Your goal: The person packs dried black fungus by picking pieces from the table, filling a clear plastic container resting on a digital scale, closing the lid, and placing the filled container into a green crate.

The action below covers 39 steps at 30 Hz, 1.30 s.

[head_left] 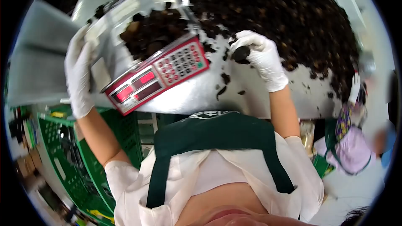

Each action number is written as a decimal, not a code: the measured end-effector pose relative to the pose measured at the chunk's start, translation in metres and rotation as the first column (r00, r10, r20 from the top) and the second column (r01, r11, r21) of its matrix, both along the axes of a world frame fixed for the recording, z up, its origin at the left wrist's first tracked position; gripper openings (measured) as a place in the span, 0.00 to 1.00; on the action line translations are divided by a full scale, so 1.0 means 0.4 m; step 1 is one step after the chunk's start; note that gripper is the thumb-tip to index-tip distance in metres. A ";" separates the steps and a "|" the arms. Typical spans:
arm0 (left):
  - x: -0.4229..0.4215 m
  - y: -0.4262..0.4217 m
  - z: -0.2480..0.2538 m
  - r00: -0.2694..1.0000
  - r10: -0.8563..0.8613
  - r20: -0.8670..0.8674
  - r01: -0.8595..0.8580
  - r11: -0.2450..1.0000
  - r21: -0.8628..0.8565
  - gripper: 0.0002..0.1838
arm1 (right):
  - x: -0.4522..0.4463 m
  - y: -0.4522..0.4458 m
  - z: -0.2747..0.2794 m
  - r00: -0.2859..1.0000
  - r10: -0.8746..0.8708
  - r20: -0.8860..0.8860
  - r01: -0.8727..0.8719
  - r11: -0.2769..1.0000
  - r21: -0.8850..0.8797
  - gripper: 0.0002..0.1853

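Note:
A red digital scale [157,75] with lit red displays stands tilted in view on the metal table [188,96]. On its pan lies a clear plastic bag [113,27] holding dark brown dried pieces [155,33]. My left hand [78,71], in a white glove, is at the left side of the bag and scale, its fingers slightly apart. Right of the scale, my right hand [259,56], also gloved in white, has its fingers closed on a dark piece [241,53].
A large heap of dark dried pieces [284,12] spreads over the back and right of the table. Green crates [67,155] stand below left. At the far right is another person in a pink hat [354,150], with a white-gloved hand [355,88].

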<state>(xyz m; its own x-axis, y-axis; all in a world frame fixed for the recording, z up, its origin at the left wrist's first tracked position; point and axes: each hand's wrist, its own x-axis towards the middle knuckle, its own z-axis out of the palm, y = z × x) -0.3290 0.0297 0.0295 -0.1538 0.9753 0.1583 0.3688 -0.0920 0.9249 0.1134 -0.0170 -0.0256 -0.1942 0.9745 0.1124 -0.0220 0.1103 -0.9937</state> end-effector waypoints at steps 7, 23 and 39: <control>0.027 -0.006 0.008 0.998 -0.028 0.057 0.034 0.994 -0.104 0.24 | -0.282 0.222 0.196 0.906 0.263 0.333 -0.386 0.837 0.388 0.12; 0.132 0.008 0.023 0.953 -0.295 -0.070 0.300 0.951 0.071 0.24 | -0.260 0.229 0.221 0.879 0.115 0.462 -0.307 0.879 0.365 0.13; 0.157 -0.019 -0.026 0.896 -0.290 -0.335 0.319 0.947 0.033 0.09 | -0.290 0.270 0.072 0.876 -0.019 0.482 -0.242 0.847 0.473 0.08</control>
